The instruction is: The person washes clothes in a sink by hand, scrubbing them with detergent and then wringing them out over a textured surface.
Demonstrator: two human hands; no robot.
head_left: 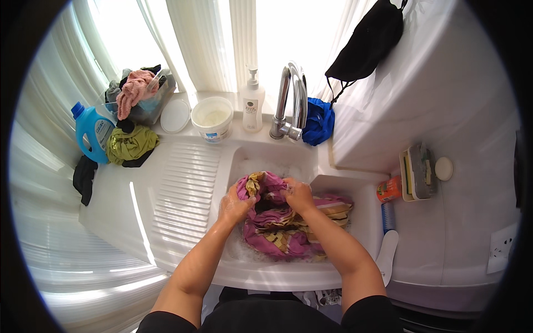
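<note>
A wet pink and yellow patterned cloth (277, 242) lies bunched in the white sink (355, 191), with suds around it. My left hand (236, 205) grips its raised left edge, fingers curled into the fabric. At the upper right edge of the same fold, my right hand (298, 195) pinches the cloth. Between the two hands the fabric forms a loose, open hollow. The cloth's right part, striped yellow and pink, spreads toward the sink's right wall. What kind of garment or linen it is, I cannot tell.
Left of the basin is a ribbed washboard (186, 191). Behind stand a chrome faucet (286, 105), a pump bottle (252, 105), a white tub (212, 119) and a blue cloth (318, 122). Far left are a blue detergent bottle (91, 133) and green clothing (132, 144). A brush (388, 238) lies right.
</note>
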